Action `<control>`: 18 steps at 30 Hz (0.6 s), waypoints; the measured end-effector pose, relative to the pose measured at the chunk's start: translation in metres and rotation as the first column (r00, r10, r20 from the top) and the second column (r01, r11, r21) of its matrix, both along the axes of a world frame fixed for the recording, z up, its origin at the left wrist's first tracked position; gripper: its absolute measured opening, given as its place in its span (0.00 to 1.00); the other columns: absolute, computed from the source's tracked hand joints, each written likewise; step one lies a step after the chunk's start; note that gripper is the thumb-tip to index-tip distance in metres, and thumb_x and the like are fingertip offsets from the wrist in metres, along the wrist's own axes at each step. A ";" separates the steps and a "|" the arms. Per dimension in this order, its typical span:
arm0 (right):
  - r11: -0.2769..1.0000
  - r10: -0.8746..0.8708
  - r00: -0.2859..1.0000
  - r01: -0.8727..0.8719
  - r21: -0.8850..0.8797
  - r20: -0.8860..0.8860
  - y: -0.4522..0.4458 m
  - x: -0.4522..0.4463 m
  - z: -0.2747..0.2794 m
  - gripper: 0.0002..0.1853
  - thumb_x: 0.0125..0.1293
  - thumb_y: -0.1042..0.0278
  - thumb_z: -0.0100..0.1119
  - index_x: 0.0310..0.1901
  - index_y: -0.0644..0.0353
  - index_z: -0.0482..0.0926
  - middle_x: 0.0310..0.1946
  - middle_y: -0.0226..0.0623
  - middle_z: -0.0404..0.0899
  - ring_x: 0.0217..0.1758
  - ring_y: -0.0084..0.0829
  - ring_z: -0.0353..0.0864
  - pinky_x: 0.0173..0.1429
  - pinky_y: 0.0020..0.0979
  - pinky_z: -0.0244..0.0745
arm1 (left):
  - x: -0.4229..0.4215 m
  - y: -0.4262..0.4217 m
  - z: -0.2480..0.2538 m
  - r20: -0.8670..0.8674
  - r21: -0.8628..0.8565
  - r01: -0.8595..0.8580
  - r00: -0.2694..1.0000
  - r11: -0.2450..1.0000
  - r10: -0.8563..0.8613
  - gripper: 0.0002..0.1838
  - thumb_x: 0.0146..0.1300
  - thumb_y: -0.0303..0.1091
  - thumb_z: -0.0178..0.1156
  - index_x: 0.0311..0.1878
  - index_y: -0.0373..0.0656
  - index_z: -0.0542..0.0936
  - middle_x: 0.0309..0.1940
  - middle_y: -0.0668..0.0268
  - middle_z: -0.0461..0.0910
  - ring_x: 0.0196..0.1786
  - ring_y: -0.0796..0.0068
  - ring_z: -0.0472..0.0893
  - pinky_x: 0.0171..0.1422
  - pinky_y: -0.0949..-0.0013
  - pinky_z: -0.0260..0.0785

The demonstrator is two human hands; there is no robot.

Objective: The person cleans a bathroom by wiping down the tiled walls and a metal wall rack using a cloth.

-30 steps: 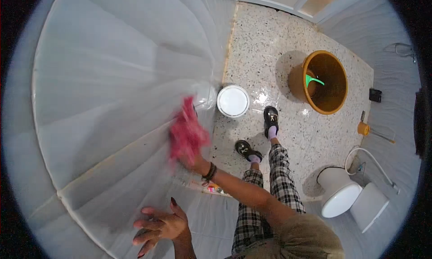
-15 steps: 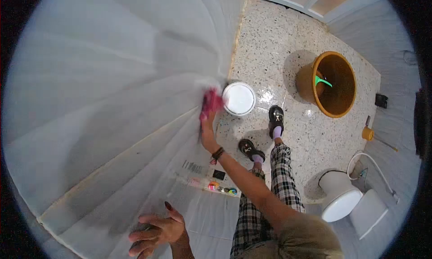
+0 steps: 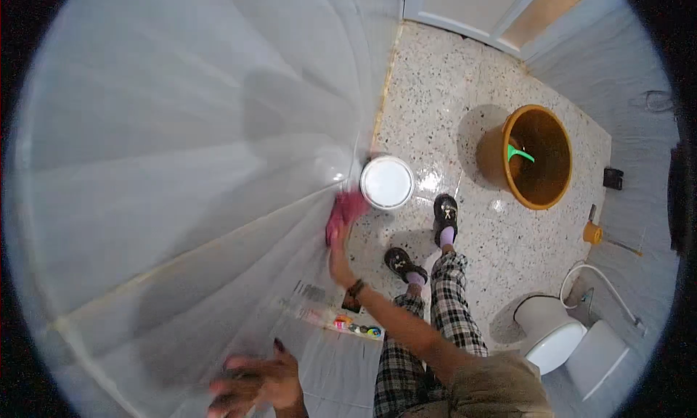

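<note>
My right hand (image 3: 340, 262), a bracelet at its wrist, presses a crumpled pink cloth (image 3: 344, 216) against the grey-white tiled wall (image 3: 218, 149). Right beside the cloth, on the floor, stands a round container with a white top (image 3: 387, 183); whether that top is a lid or its contents I cannot tell. Down at the lower left, my left hand (image 3: 260, 382) is near the wall with its fingers apart, slightly blurred and holding nothing.
An orange tub (image 3: 494, 153) with a green-handled item (image 3: 520, 154) inside stands on the speckled floor (image 3: 435, 77). A toilet (image 3: 555, 345) is at lower right, with a hose (image 3: 597, 269) nearby. Small bottles (image 3: 356, 326) line a ledge beside my legs. A door (image 3: 465, 4) is at the top.
My right hand has slid the pink cloth along the wall toward me, past the white-topped container. The whole view has shifted slightly. My left hand stays spread near the wall.
</note>
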State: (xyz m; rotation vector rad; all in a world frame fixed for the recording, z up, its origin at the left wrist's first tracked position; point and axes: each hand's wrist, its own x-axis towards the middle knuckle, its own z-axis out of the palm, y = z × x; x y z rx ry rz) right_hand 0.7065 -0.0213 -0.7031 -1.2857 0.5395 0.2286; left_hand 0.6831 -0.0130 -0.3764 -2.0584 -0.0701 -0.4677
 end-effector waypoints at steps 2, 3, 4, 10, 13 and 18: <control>0.912 -0.111 0.982 0.162 0.378 -0.154 0.019 -0.038 -0.020 0.37 0.68 0.41 0.30 0.68 0.60 0.40 0.70 0.38 0.36 0.73 0.36 0.31 0.72 0.34 0.26 | 0.003 -0.004 0.002 -0.024 -0.003 0.002 1.000 1.000 -0.002 0.43 0.56 0.59 0.49 0.68 0.43 0.49 0.69 0.48 0.35 0.66 0.28 0.31 0.52 0.18 0.25; 0.690 -0.163 0.960 0.275 0.669 -0.227 0.009 -0.032 -0.013 0.38 0.67 0.40 0.32 0.68 0.58 0.39 0.70 0.37 0.37 0.72 0.37 0.36 0.72 0.34 0.30 | 0.006 -0.006 0.001 -0.028 -0.004 0.009 1.000 1.000 -0.009 0.44 0.56 0.59 0.50 0.68 0.43 0.49 0.70 0.49 0.35 0.67 0.29 0.31 0.52 0.18 0.25; 0.703 -0.140 0.913 0.364 0.611 -0.383 0.001 -0.017 -0.008 0.38 0.66 0.39 0.33 0.68 0.57 0.40 0.70 0.35 0.38 0.72 0.36 0.38 0.71 0.34 0.32 | 0.007 -0.007 0.001 -0.042 -0.004 0.015 0.999 1.000 -0.015 0.43 0.56 0.59 0.49 0.68 0.44 0.49 0.70 0.50 0.36 0.67 0.30 0.31 0.52 0.18 0.24; 0.805 -0.374 0.903 0.202 0.558 0.212 -0.095 0.186 0.122 0.33 0.68 0.42 0.33 0.66 0.58 0.52 0.68 0.37 0.46 0.69 0.33 0.47 0.70 0.29 0.39 | 0.000 0.000 -0.010 -0.087 -0.184 0.041 0.995 0.982 -0.058 0.42 0.58 0.57 0.49 0.69 0.45 0.48 0.70 0.53 0.38 0.70 0.41 0.37 0.55 0.21 0.20; 0.947 -0.236 0.769 0.318 -0.036 0.594 -0.093 0.235 0.287 0.25 0.67 0.55 0.40 0.59 0.64 0.58 0.59 0.44 0.59 0.66 0.42 0.51 0.67 0.40 0.48 | -0.017 -0.002 -0.004 -0.165 -0.458 -0.025 0.985 0.889 -0.058 0.41 0.57 0.54 0.51 0.68 0.43 0.49 0.70 0.54 0.41 0.70 0.44 0.39 0.59 0.24 0.21; 0.788 0.344 0.365 0.388 -0.477 0.865 -0.046 0.102 0.386 0.31 0.63 0.54 0.47 0.64 0.55 0.51 0.64 0.53 0.48 0.67 0.54 0.46 0.69 0.56 0.35 | -0.050 0.024 0.022 0.039 -0.581 0.041 0.999 0.813 -0.023 0.38 0.58 0.48 0.53 0.67 0.40 0.52 0.69 0.56 0.45 0.71 0.47 0.41 0.64 0.30 0.23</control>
